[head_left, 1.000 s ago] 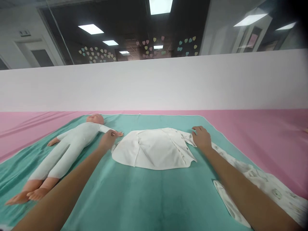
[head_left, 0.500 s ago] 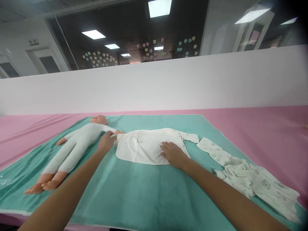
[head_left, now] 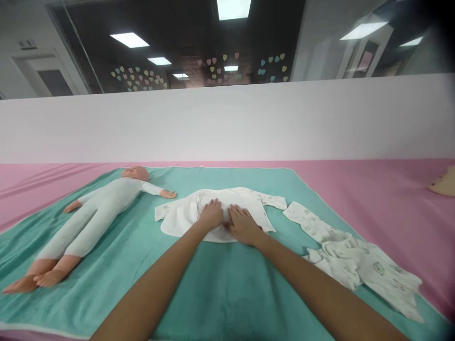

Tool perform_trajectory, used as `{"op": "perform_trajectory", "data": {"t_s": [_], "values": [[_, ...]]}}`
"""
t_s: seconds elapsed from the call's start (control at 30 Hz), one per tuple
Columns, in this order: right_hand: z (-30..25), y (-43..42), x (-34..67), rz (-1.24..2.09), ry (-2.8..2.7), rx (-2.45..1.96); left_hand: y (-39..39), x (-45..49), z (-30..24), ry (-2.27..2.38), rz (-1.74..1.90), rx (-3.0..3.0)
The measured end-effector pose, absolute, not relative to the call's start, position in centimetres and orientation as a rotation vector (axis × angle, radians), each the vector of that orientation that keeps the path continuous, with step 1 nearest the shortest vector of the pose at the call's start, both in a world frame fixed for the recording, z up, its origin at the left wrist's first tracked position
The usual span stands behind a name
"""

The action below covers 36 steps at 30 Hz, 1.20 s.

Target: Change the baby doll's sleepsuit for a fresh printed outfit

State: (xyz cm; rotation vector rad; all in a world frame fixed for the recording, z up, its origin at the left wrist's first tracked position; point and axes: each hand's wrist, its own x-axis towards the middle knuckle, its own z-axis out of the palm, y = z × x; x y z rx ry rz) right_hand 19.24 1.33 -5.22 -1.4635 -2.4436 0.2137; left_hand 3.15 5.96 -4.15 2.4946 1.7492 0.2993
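Observation:
A white baby garment [head_left: 177, 219] lies spread on the teal mat [head_left: 213, 284], sleeves out to both sides. My left hand [head_left: 212, 214] and my right hand [head_left: 242, 223] both rest flat on its middle, side by side, fingers stretched out. A baby doll [head_left: 95, 213] in a white bodysuit lies on its back on the left of the mat, one arm reaching toward the garment.
A crumpled patterned white garment [head_left: 355, 258] lies on the right part of the mat. Pink sheeting [head_left: 373, 194] covers the surface around the mat. A white partition [head_left: 227, 123] runs along the back. A beige object [head_left: 444, 182] sits at the far right edge.
My left hand has left the garment's left sleeve by the doll's hand and moved right onto the garment's middle. My right hand came in from the right sleeve and stays beside it.

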Motion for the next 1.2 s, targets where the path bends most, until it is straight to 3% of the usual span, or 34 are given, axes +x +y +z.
{"op": "perform_trajectory", "data": {"t_s": [0.17, 0.27, 0.43, 0.67, 0.83, 1.1, 1.2], "values": [[-5.9, 2.8, 22.0, 0.23, -2.252, -1.789, 6.2, 1.2, -5.1, 1.976, 0.282, 2.411], [-6.1, 2.3, 21.8, 0.096, -2.248, -1.763, 4.9, 0.2, -5.2, 1.931, 0.242, 2.502], [-6.2, 3.6, 20.5, 0.042, -2.379, -1.546, 1.4, 0.9, -4.6, 1.641, 0.303, 2.743], [-5.5, 9.1, 18.9, 0.188, -2.243, -1.724, -1.5, 0.3, -2.4, 1.072, 0.361, 2.626], [-5.8, 9.9, 17.8, 0.125, -2.158, -1.787, -1.4, 0.1, -1.9, 1.119, 0.544, 2.502], [-6.0, 10.2, 18.3, 0.137, -2.235, -1.777, -1.7, -0.5, -1.0, 1.07, 0.441, 2.212], [-6.0, 9.1, 17.3, 0.054, -2.333, -1.647, -0.6, -0.7, -2.1, 1.262, 0.619, 2.162]]}}
